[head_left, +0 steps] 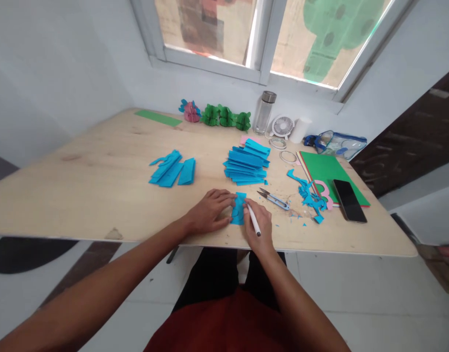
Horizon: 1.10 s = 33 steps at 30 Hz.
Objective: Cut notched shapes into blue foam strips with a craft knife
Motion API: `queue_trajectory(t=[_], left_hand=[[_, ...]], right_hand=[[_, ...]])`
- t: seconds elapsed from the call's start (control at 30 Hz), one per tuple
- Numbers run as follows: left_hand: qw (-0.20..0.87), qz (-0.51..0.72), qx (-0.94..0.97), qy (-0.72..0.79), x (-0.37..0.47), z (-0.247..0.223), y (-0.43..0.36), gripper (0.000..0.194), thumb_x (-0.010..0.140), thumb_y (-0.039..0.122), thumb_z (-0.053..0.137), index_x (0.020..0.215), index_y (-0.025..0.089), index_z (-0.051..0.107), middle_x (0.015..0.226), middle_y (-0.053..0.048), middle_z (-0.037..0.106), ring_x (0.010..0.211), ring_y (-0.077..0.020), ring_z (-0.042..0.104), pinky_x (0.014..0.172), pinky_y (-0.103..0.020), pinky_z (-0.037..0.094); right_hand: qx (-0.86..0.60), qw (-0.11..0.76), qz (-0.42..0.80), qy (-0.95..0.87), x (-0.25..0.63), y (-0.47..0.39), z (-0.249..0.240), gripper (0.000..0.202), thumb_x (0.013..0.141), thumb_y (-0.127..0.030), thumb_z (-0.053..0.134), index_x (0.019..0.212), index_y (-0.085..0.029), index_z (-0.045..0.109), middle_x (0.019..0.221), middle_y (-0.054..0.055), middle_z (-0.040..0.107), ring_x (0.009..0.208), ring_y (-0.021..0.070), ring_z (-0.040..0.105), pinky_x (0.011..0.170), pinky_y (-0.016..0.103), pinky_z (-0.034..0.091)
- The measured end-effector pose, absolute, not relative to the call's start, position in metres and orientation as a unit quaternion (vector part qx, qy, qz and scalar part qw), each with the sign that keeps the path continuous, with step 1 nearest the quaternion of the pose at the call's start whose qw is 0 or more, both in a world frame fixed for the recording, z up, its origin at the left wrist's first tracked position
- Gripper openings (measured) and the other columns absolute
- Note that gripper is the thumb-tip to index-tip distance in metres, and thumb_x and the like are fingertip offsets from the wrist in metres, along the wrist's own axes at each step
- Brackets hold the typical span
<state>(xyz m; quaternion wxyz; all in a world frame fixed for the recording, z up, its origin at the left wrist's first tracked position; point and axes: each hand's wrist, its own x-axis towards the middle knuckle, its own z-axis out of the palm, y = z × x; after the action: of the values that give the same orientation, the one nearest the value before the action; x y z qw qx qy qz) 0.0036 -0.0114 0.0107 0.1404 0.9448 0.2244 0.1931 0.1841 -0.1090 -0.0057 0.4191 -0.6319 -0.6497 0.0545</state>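
Note:
A small blue paper strip (pixel 238 209) lies upright before me near the table's front edge, with dark drawn lines faintly visible on it. My left hand (pixel 212 211) rests flat with fingers spread, its fingertips on the strip's left side. In my right hand (pixel 258 222) is a white marker pen (pixel 253 219), gripped at the strip's right side; the tip is hidden by my fingers. Beyond the strip sits a stack of folded blue paper pieces (pixel 246 161). Thread snips (pixel 274 198) lie to the right of my right hand.
Blue paper scraps (pixel 308 193), a pink paper cutout (pixel 323 193), a phone (pixel 349 200) and green sheets (pixel 330 176) are at right. More blue pieces (pixel 169 168) lie at left. Along the wall stand green paper crafts (pixel 225 117), a glass bottle (pixel 264 113) and a small fan (pixel 282 126).

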Motion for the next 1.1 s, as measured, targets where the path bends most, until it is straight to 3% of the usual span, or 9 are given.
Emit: queue_trajectory(t=[0.2,0.53,0.8,1.1], left_hand=[[0.132,0.182,0.948,0.224,0.005,0.013,-0.013,0.038,0.088,0.038,0.052,0.120,0.019,0.061,0.138,-0.013,0.060,0.131,-0.0291,0.049,0.110,-0.049,0.036],[0.161,0.183,0.941,0.234,0.004,0.010,-0.013,0.039,0.086,0.036,0.055,0.121,0.019,0.061,0.144,-0.012,0.055,0.134,-0.0308,0.044,0.113,-0.051,0.032],[0.220,0.232,0.921,0.225,-0.002,0.015,-0.006,0.037,0.087,0.033,0.055,0.121,0.020,0.059,0.138,-0.011,0.060,0.130,-0.0269,0.049,0.112,-0.047,0.036],[0.198,0.256,0.921,0.218,0.003,0.014,0.002,0.036,0.084,0.030,0.058,0.118,0.019,0.059,0.132,-0.013,0.063,0.128,-0.0287,0.051,0.109,-0.049,0.038]], right_hand=[[-0.630,0.401,0.054,-0.663,0.184,-0.109,-0.006,0.032,0.099,-0.025,0.043,0.125,-0.022,0.060,0.108,0.009,0.073,0.107,0.0250,0.063,0.095,0.041,0.043],[-0.648,0.289,0.037,-0.704,0.182,-0.109,-0.002,0.042,0.091,-0.012,0.051,0.132,-0.021,0.058,0.120,0.010,0.069,0.114,0.0278,0.054,0.093,0.041,0.035],[-0.652,0.291,0.022,-0.700,0.177,-0.110,0.003,0.036,0.096,-0.013,0.049,0.129,-0.022,0.060,0.116,0.007,0.071,0.113,0.0248,0.053,0.092,0.038,0.033],[-0.648,0.281,-0.006,-0.708,0.175,-0.109,0.003,0.035,0.099,-0.015,0.045,0.130,-0.021,0.059,0.115,0.008,0.071,0.115,0.0248,0.053,0.093,0.038,0.033]])
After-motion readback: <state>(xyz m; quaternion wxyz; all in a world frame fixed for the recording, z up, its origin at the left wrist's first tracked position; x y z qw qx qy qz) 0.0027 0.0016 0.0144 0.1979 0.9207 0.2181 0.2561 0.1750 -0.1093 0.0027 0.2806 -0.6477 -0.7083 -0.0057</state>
